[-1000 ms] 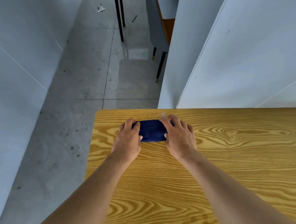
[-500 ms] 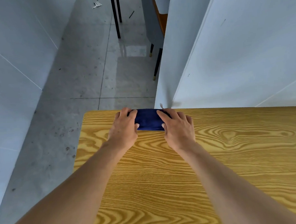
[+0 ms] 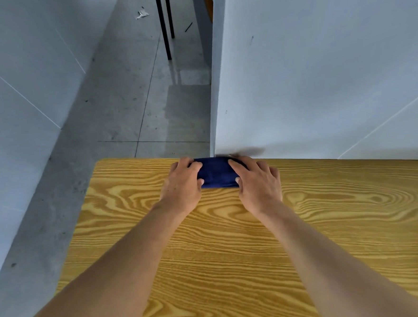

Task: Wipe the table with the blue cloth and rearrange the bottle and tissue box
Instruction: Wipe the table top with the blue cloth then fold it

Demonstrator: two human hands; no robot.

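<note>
The cloth, at 12 o'clock on the table, looks soft and light. Left hand and right hand grip its ends.

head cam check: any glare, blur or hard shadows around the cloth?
Head view: soft, even light, no glare on the table; the cloth, gripped at its ends by the left hand and right hand, looks sharp, no motion blur; only a faint shadow on the wall behind it; pale sheen on the floor; wide-angle stretch toward the frame edges.
</note>
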